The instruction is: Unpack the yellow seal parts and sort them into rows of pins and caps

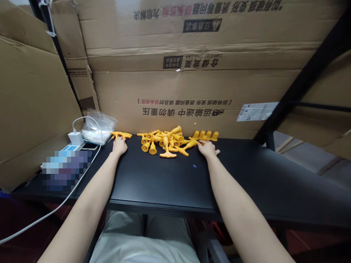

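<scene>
My left hand is at the back left of the black tabletop, its fingers closed on yellow T-shaped handles. A thin metal spiral tip sticks out at their left end. My right hand reaches to the back right, fingertips around a yellow bell-shaped cap that they partly hide; its outer finger is spread away. Just behind it, several more yellow caps stand upright in a row. Between my hands lies a heap of yellow T-handled pieces with bell-shaped ends, pointing various ways.
Cardboard panels wall in the back and sides. On the left are a plastic bag, a white charger with its cable, a phone and a blurred-out item. A small blue spot is on the black tabletop.
</scene>
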### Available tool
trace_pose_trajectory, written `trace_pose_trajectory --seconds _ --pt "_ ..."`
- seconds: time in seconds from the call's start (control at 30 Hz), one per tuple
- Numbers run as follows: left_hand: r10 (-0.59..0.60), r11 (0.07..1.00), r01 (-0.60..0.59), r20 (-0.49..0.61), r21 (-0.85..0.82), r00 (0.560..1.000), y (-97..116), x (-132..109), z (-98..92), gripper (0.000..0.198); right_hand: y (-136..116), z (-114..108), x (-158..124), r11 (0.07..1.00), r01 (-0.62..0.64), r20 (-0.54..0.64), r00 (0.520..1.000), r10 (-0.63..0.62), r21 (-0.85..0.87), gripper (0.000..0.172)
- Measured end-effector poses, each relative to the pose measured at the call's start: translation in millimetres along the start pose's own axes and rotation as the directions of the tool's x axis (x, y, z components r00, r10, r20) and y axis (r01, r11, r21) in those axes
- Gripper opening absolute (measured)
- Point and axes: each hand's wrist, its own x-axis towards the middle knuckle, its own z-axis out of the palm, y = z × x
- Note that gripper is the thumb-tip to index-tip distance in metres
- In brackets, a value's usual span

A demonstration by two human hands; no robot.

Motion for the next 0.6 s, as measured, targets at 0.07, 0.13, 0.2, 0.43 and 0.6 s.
trace_pose_trajectory --seconds 0.07,0.13,0.2,0.43,0.6 --pt "0.0 0.999 0.0 0.021 0.034 1.0 1 0 0.9 0.042 -1 -1 -1 1.0 0.012 0.024 1.0 -0.012 -0.026 0.032" --pt "-0.012 0.999 0.011 0.028 0.051 1.0 1 0 1.6 0.043 -2 -2 -1 0.999 0.023 0.053 0.998 -0.021 -0.04 0.034" --pt "-0.023 0.998 0.022 0.028 0.054 0.999 1 1 2.3 0.043 -3 -3 -2 0.999 0.028 0.08 0.997 -0.024 -0.043 0.035" --pt "0.032 0.999 -0.032 -0.018 -0.023 0.999 -6 6 7.1 0.043 -2 -5 -1 0.998 0.056 0.103 0.993 -0.055 -0.007 0.032" --pt "0.034 0.996 -0.038 -0.051 -0.083 0.998 -12 9 10.1 0.046 -5 -7 -3 0.997 0.072 0.147 0.986 -0.076 0.028 0.028"
